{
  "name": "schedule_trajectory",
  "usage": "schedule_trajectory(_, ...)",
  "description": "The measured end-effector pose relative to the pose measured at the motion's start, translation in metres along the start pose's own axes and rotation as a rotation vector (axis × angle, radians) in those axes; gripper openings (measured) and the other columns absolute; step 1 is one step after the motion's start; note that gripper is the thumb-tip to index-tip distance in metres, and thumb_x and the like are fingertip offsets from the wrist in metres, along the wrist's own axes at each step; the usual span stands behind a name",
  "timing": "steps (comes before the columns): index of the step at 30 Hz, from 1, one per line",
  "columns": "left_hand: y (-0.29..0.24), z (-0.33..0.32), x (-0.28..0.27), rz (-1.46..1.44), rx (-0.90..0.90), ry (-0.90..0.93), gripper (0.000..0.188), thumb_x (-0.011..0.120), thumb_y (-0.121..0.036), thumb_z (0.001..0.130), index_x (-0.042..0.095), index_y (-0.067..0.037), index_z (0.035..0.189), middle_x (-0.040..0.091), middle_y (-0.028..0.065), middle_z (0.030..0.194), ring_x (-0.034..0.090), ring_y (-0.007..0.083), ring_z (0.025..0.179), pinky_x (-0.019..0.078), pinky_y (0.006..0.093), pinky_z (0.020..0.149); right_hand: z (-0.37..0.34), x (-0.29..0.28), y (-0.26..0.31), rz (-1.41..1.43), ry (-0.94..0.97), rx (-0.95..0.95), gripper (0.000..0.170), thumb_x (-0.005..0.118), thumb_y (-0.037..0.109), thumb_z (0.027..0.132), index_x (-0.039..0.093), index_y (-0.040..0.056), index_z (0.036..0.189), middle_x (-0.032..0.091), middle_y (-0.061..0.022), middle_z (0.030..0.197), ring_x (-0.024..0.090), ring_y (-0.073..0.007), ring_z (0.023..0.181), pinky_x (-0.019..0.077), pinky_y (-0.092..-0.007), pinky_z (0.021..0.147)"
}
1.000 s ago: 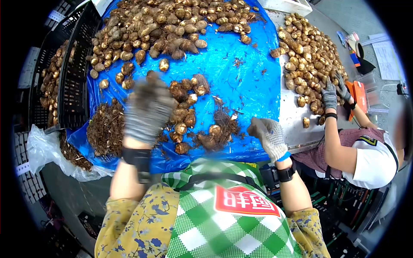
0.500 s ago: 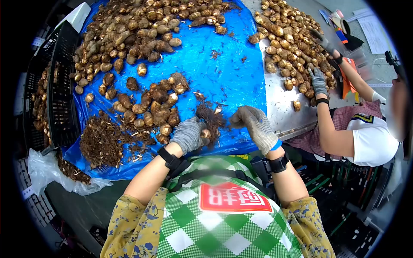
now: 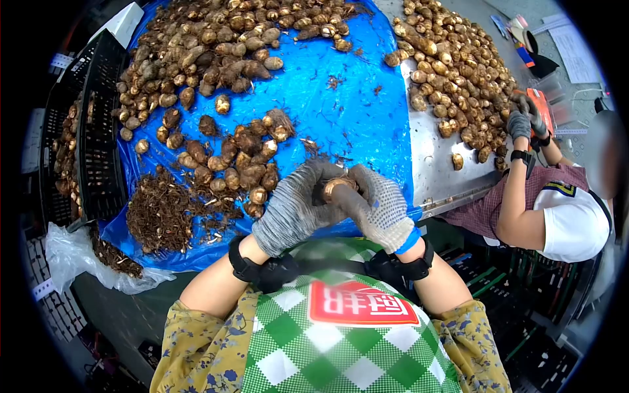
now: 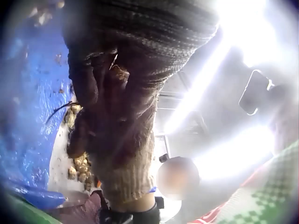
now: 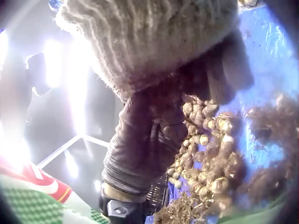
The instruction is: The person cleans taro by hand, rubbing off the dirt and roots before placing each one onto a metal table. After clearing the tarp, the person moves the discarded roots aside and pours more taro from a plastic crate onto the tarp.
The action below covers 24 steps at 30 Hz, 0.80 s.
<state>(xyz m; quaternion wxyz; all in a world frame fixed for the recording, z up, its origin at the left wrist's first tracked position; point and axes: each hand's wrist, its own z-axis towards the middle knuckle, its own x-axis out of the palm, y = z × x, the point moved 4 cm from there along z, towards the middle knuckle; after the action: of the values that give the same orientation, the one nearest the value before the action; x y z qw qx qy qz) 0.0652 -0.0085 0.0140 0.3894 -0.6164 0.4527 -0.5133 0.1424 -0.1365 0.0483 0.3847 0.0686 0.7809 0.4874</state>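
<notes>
In the head view a brown taro corm (image 3: 336, 187) is between my two gloved hands, in front of the apron. My left hand (image 3: 290, 208), in a grey knit glove, grips it from the left with curled fingers. From the other side my right hand (image 3: 382, 204), in a paler dotted glove, holds it too, its thumb laid across the corm. The left wrist view shows a bit of the taro among dark glove fingers. Both gloves are dirty, and they hide much of the corm.
Loose taros (image 3: 246, 154) and a heap of root fibres (image 3: 157, 213) lie on the blue sheet (image 3: 327, 98), a big pile (image 3: 209, 46) beyond. Black crates (image 3: 98, 131) stand left. At right, another person (image 3: 557, 209) works beside a taro pile (image 3: 452, 78) on a metal table.
My left hand swung from the left over the taros down to the front of the sheet, picked up a corm there and brought it to my right hand. Now both hands hold it.
</notes>
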Motion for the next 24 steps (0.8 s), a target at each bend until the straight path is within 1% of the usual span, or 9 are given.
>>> schedule_trajectory(2, 0.004, -0.001, 0.006, -0.134, -0.05, -0.036, 0.055, 0.082, -0.016, 0.074, 0.052, -0.003, 0.119, 0.059, 0.0052, 0.11, 0.057, 0.0132, 0.102, 0.0487, 0.03, 0.089, 0.001, -0.009, 0.003, -0.214, -0.04, -0.131, 0.029, 0.063, 0.027, 0.087, 0.062, -0.0007, 0.097, 0.063, -0.0199, 0.074, 0.064, -0.0364, 0.07, 0.0491, -0.0409, 0.064)
schedule_trajectory(6, 0.0, -0.002, 0.014, -0.17, -0.075, -0.014, 0.05, 0.08, -0.015, 0.077, 0.053, -0.003, 0.117, 0.061, 0.0052, 0.107, 0.058, 0.0138, 0.101, 0.0497, 0.0302, 0.089, -0.006, -0.007, -0.021, -0.309, -0.247, -0.565, 0.027, 0.056, 0.021, 0.089, 0.062, -0.0018, 0.103, 0.065, -0.0203, 0.089, 0.063, -0.0395, 0.078, 0.0508, -0.0432, 0.068)
schedule_trajectory(10, -0.003, 0.0, 0.022, -0.353, -0.132, 0.041, 0.053, 0.074, -0.032, 0.083, 0.05, -0.003, 0.121, 0.061, 0.0069, 0.107, 0.061, 0.0143, 0.094, 0.0533, 0.032, 0.078, -0.017, -0.012, -0.018, -0.397, -0.436, -0.571, 0.024, 0.054, 0.018, 0.092, 0.058, -0.0018, 0.105, 0.065, -0.0144, 0.085, 0.062, -0.0317, 0.071, 0.0503, -0.0399, 0.064)
schedule_trajectory(13, 0.003, 0.006, 0.027, -0.755, -0.117, 0.105, 0.056, 0.069, -0.035, 0.087, 0.047, -0.003, 0.128, 0.061, 0.007, 0.11, 0.061, 0.0146, 0.093, 0.0535, 0.0303, 0.076, -0.016, -0.011, -0.036, 0.831, -0.034, 0.381, 0.025, 0.056, 0.022, 0.094, 0.056, -0.0006, 0.104, 0.063, -0.0091, 0.083, 0.061, -0.0196, 0.067, 0.0485, -0.0326, 0.059)
schedule_trajectory(16, 0.008, 0.01, 0.027, -0.679, -0.083, -0.026, 0.059, 0.068, -0.032, 0.087, 0.045, -0.004, 0.133, 0.059, 0.0076, 0.116, 0.06, 0.0153, 0.097, 0.0527, 0.0303, 0.078, -0.011, -0.013, -0.043, 0.776, -0.208, 0.188, 0.032, 0.059, 0.031, 0.093, 0.056, 0.0012, 0.104, 0.062, -0.0063, 0.08, 0.058, -0.012, 0.064, 0.0457, -0.0257, 0.056)
schedule_trajectory(17, 0.008, 0.008, 0.025, -0.604, -0.106, -0.048, 0.059, 0.069, -0.03, 0.086, 0.045, -0.004, 0.133, 0.058, 0.0077, 0.118, 0.059, 0.0155, 0.1, 0.0516, 0.0307, 0.082, -0.012, -0.012, -0.041, 0.682, -0.284, 0.121, 0.03, 0.06, 0.031, 0.091, 0.061, 0.0014, 0.094, 0.061, -0.0073, 0.071, 0.057, -0.0126, 0.062, 0.0444, -0.0274, 0.055)
schedule_trajectory(19, 0.007, 0.007, 0.02, -0.452, -0.144, -0.087, 0.059, 0.071, -0.027, 0.085, 0.045, -0.005, 0.134, 0.056, 0.0078, 0.122, 0.057, 0.0158, 0.105, 0.0492, 0.0314, 0.088, -0.008, -0.015, -0.034, 0.349, -0.06, 0.205, 0.033, 0.059, 0.033, 0.091, 0.064, 0.0015, 0.086, 0.061, -0.0086, 0.067, 0.057, -0.0137, 0.061, 0.0442, -0.0295, 0.055)
schedule_trajectory(21, 0.015, 0.009, 0.02, -0.242, 0.036, -0.053, 0.06, 0.074, -0.023, 0.083, 0.047, -0.006, 0.133, 0.056, 0.0073, 0.123, 0.055, 0.0162, 0.109, 0.0471, 0.0311, 0.092, -0.003, -0.016, -0.026, 0.079, 0.063, 0.277, 0.039, 0.055, 0.036, 0.091, 0.066, 0.0011, 0.077, 0.061, -0.0127, 0.064, 0.059, -0.0192, 0.06, 0.0441, -0.0343, 0.056)
schedule_trajectory(24, 0.007, 0.009, 0.018, 0.263, 0.219, -0.083, 0.065, 0.079, -0.016, 0.077, 0.049, -0.006, 0.132, 0.055, 0.0065, 0.124, 0.054, 0.0161, 0.111, 0.0439, 0.0313, 0.097, -0.004, -0.012, -0.01, 0.233, 0.041, 0.16, 0.042, 0.053, 0.039, 0.092, 0.066, 0.0008, 0.081, 0.062, -0.0153, 0.065, 0.059, -0.0244, 0.058, 0.0446, -0.0352, 0.056)
